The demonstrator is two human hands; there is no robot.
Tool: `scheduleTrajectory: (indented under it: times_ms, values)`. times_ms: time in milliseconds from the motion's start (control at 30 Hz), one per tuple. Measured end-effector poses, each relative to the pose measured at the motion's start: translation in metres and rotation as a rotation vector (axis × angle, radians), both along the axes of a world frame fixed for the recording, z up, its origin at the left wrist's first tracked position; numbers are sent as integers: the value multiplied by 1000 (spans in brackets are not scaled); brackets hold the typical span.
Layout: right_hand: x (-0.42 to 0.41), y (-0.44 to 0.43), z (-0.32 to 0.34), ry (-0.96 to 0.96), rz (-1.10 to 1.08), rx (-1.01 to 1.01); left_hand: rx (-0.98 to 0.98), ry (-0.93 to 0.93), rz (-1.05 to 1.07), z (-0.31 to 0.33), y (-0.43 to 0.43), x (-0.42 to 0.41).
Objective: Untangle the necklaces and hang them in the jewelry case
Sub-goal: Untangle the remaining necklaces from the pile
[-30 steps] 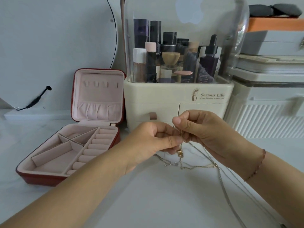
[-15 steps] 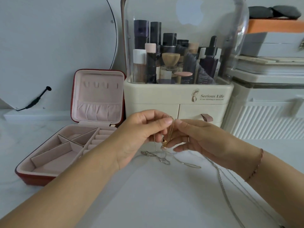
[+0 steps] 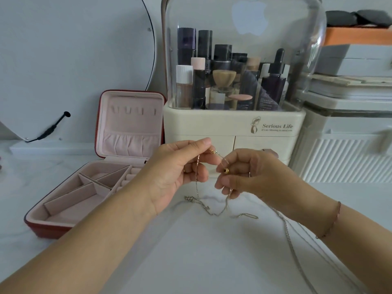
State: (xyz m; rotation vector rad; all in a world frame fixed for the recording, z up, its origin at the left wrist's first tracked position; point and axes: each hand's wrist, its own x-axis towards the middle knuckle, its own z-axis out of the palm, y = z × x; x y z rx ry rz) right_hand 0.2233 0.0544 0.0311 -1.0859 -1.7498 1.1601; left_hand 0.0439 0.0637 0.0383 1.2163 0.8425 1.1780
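**Two hands pulling a gold chain out of the knot, the case open and waiting**

The jewelry case (image 3: 131, 124) stands open at the left on the table, with its lid upright. The small hooks (image 3: 131, 111) in the lid carry nothing, so I judge that the task is in its early part.

In front of the case the left hand (image 3: 180, 172) pinches a gold chain (image 3: 197, 166) between thumb and forefinger, just under a small clasp. The right hand (image 3: 250, 175) is close beside it and grips the same chain with curled fingers, next to a round gold bead (image 3: 226, 171).

The necklaces (image 3: 203, 205) hang from both hands, and their lower parts lie in a loose tangle on the table below. One silver chain (image 3: 292, 247) runs away from the tangle toward the lower right.

To do this step well, I think the hands should separate slowly and keep the chain slack. A hard pull will probably tighten the knot. It is better to find the free end with the clasp and lead it back through each loop. The bead may catch on the other chains, so it should pass through last and with care. It also helps if the tangle rests on the table, because there the loops lie open.

The table (image 3: 191, 262) is white with a faint marble pattern, and the thin chains show well on it. A big round mirror (image 3: 74, 49) leans behind the case. A cream cosmetics organizer (image 3: 233, 128) with a clear dome full of bottles stands behind the hands. White storage boxes (image 3: 347, 145) are stacked at the right.
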Motion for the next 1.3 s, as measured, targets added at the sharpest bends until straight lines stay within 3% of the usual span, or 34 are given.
scheduleTrajectory:
  times_ms: [167,400,633,1067,1300]
  values:
    - [3,1,2,129,-71,90,-32,-26,57,-1,3,-1]
    - [4,4,2,20,-194,240,-86,-15,54,-3,6,0]
    - [10,3,7,74,-277,342,-84,21,78,-1,8,-6]
    - [18,2,16,111,-376,603,-119,289,168,-7,9,-10]
    - [11,-1,17,168,-239,529,4,467,41,-8,1,-6]
